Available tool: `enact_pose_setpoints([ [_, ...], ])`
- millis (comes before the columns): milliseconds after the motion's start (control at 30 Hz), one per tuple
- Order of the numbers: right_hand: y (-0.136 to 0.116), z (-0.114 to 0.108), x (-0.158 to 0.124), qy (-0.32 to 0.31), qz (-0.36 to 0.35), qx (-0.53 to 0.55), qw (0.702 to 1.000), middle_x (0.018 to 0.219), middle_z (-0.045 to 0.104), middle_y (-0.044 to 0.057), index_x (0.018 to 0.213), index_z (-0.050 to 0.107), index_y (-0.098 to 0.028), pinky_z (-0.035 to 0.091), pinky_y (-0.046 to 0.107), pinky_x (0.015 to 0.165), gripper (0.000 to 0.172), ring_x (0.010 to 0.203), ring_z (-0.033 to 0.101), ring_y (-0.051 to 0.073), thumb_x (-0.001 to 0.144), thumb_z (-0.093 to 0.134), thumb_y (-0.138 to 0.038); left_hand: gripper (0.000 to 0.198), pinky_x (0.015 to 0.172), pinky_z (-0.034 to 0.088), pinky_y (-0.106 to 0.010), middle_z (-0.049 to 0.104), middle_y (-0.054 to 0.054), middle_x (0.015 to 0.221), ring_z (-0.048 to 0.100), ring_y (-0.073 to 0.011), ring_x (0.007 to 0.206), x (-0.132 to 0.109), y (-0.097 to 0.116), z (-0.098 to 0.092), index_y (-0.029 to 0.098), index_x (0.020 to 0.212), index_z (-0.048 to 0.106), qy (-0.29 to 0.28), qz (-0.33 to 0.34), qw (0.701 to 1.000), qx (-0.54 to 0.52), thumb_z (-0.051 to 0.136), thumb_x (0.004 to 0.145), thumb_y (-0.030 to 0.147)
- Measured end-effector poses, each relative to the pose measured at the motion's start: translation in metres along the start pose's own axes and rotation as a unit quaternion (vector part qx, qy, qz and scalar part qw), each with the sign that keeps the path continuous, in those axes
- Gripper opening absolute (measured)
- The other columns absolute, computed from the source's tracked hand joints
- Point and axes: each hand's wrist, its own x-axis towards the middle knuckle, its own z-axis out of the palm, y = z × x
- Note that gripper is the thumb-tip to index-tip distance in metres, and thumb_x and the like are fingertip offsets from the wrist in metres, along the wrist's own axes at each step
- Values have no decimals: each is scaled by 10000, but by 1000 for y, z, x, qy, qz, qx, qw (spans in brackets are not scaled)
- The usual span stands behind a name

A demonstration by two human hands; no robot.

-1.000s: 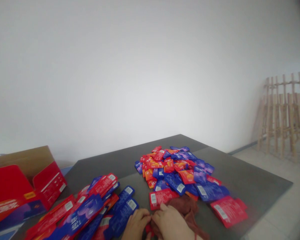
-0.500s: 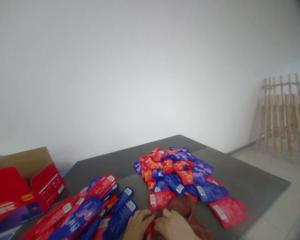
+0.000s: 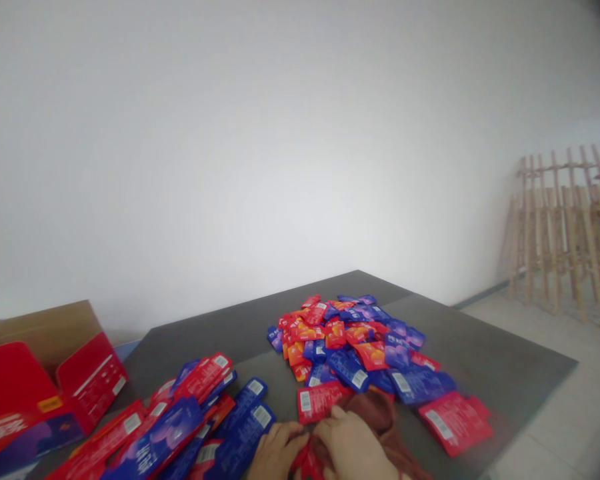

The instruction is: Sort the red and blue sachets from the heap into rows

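At the bottom middle, my left hand (image 3: 276,455) and my right hand (image 3: 354,445) are close together, fingers curled round a red packet (image 3: 307,461) between them. Its lower part is partly covered by the hands. Against my right hand lies a brown cloth (image 3: 383,417). Just beyond my fingers rests a red packet with a white barcode (image 3: 321,401). To the left of my left hand, long blue and red pouches (image 3: 240,437) overlap in a heap.
A pile of small red, orange and blue packets (image 3: 336,333) covers the middle of the dark table (image 3: 510,360). An open red and purple box (image 3: 20,400) stands at the left, a brown carton (image 3: 70,327) behind it. Wooden racks (image 3: 565,233) lean at the right wall.
More of the red packet shows between my hands. My right hand has shifted slightly, and the view has moved a little. The piles lie as before.
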Motion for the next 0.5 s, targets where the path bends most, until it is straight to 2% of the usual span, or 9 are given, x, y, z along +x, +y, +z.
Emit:
enact_pose_setpoints([
  [67,-7,3,2,-15,-39,-4,999,958,747,62,925,706,-199,437,333,772,181,972,625,262,785,596,-165,738,932,482,-346,651,-29,1282,585,-245,1160,-1,2,0,318,1257,638,-2,-13,1000,8,546,595,5],
  [133,-1,6,-3,-20,-55,-3,998,946,747,46,909,699,-212,429,318,744,173,944,626,252,768,615,-159,745,933,485,-347,650,-25,1286,584,-245,1164,-2,1,1,322,1261,634,-1,-11,1000,13,547,596,-1],
  [233,24,8,-17,19,-11,11,1000,926,734,27,884,687,-229,411,304,730,197,923,620,235,741,612,-115,749,934,489,-352,650,-36,1281,587,-242,1161,-3,-4,5,311,1271,622,6,10,1000,13,545,599,-11],
  [300,40,8,-24,62,43,18,997,942,721,43,902,685,-223,410,308,741,189,916,618,231,779,585,-121,742,938,488,-356,654,-38,1270,590,-242,1154,-2,-5,6,303,1256,625,7,14,1000,7,542,590,-12],
  [367,48,8,-25,79,71,7,994,961,718,66,920,687,-209,414,323,758,181,929,620,242,804,571,-133,725,943,486,-361,658,-35,1262,591,-243,1148,0,-3,5,294,1229,638,7,6,1000,0,540,578,-11],
  [433,46,15,-22,82,59,-22,995,986,724,82,950,691,-193,419,345,774,201,963,618,265,781,603,-129,710,942,483,-359,659,-30,1265,589,-241,1151,1,2,1,287,1210,647,5,-6,1000,1,538,575,-12],
  [500,37,30,-16,84,0,-54,995,1014,733,73,984,688,-196,422,354,761,230,982,614,277,771,639,-127,694,936,486,-360,659,-31,1273,588,-243,1158,3,8,-4,282,1207,651,-1,-14,1000,6,544,586,-8],
])
